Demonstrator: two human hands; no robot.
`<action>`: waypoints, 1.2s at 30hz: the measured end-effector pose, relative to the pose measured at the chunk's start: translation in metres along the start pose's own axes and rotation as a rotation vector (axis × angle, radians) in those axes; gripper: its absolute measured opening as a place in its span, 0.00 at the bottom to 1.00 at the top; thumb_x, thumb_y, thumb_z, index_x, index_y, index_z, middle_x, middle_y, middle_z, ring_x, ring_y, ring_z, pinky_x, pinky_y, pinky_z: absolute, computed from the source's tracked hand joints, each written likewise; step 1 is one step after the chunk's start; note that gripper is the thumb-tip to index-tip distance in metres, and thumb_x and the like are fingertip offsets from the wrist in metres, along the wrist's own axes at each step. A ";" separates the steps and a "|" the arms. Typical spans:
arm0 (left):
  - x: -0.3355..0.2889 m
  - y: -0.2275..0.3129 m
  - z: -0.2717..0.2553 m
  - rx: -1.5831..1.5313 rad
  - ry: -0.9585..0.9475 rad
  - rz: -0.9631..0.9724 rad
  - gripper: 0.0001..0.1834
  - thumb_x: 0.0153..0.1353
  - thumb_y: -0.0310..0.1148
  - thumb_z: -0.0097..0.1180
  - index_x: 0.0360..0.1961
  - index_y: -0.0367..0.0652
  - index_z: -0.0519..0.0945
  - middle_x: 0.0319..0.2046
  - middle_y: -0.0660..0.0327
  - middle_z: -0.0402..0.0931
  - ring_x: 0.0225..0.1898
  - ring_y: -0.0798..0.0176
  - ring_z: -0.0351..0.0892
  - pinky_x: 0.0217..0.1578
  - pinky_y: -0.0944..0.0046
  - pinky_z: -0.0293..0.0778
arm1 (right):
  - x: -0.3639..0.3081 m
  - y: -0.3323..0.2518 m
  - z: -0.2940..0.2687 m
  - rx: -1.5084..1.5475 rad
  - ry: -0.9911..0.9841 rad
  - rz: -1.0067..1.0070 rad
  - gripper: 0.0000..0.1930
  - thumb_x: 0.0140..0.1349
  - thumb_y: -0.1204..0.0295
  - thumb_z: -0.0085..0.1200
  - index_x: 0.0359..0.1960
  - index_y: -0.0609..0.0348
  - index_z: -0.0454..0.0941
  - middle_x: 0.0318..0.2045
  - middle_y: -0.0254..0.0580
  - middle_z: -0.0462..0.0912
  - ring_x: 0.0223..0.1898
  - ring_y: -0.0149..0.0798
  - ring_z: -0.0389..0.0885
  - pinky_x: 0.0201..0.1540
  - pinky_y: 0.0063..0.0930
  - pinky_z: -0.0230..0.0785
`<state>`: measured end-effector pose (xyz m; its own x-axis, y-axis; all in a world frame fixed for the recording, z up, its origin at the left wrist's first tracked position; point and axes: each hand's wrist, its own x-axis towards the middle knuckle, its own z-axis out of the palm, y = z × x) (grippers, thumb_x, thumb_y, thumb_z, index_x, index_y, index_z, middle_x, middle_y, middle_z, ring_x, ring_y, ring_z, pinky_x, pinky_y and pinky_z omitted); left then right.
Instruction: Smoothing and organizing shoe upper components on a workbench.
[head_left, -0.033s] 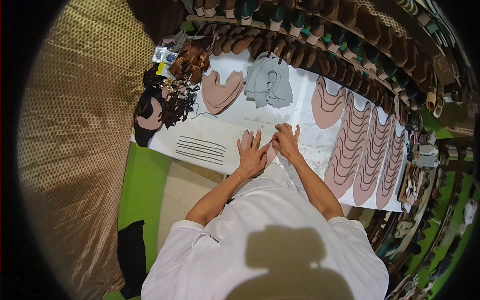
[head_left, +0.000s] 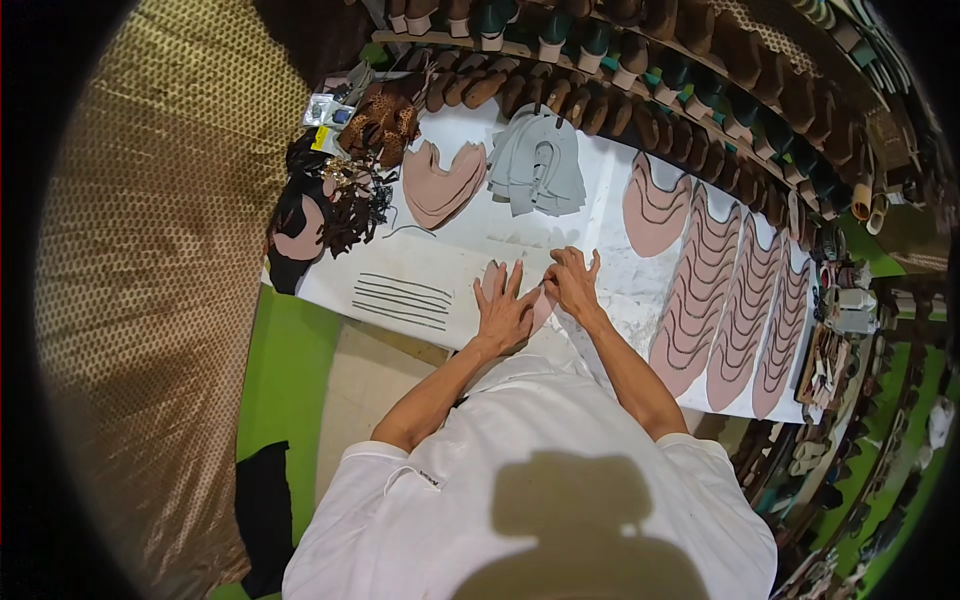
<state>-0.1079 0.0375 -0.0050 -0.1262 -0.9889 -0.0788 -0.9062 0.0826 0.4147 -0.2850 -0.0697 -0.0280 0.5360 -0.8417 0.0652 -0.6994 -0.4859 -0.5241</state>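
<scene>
A pink shoe-upper piece (head_left: pixel 542 311) lies on the white table close in front of me, mostly covered by my hands. My left hand (head_left: pixel 505 312) rests flat on it with the fingers spread; a bit of pink shows past its fingertips. On the piece's right edge, my right hand (head_left: pixel 573 284) has thumb and forefinger drawn together, the other fingers bent. Whatever is between those fingertips is too small to make out. Several thin dark strips (head_left: pixel 402 300) lie side by side to the left of my hands.
Rows of overlapping pink uppers with dark curved edges (head_left: pixel 690 310) cover the table's right side. Beyond my hands are stacked pink pieces (head_left: pixel 440 188) and grey pieces (head_left: pixel 540 165). Dark scraps (head_left: pixel 355 215) heap at the left. Shoe racks (head_left: pixel 600 60) line the back.
</scene>
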 end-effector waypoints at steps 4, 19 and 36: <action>0.001 -0.002 0.001 0.048 0.007 0.020 0.24 0.63 0.40 0.59 0.62 0.61 0.82 0.82 0.53 0.44 0.81 0.37 0.39 0.66 0.13 0.37 | -0.001 -0.001 -0.004 0.006 -0.020 0.024 0.07 0.56 0.66 0.65 0.35 0.51 0.86 0.61 0.38 0.78 0.71 0.50 0.66 0.73 0.76 0.34; 0.001 -0.004 0.008 0.065 0.008 0.035 0.25 0.64 0.40 0.57 0.64 0.58 0.81 0.82 0.50 0.47 0.81 0.38 0.40 0.66 0.14 0.37 | -0.020 -0.005 -0.013 -0.049 0.069 0.116 0.11 0.62 0.64 0.65 0.44 0.46 0.90 0.66 0.40 0.76 0.71 0.48 0.66 0.76 0.66 0.37; -0.001 -0.004 0.013 0.065 0.019 0.023 0.27 0.63 0.40 0.58 0.65 0.59 0.80 0.81 0.49 0.48 0.81 0.37 0.42 0.65 0.12 0.39 | -0.018 -0.007 -0.019 -0.017 0.083 0.086 0.10 0.62 0.62 0.63 0.36 0.52 0.91 0.64 0.40 0.77 0.71 0.47 0.66 0.76 0.66 0.38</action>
<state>-0.1097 0.0402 -0.0181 -0.1399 -0.9888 -0.0524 -0.9275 0.1124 0.3566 -0.2985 -0.0554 -0.0089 0.4331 -0.8968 0.0904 -0.7495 -0.4140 -0.5166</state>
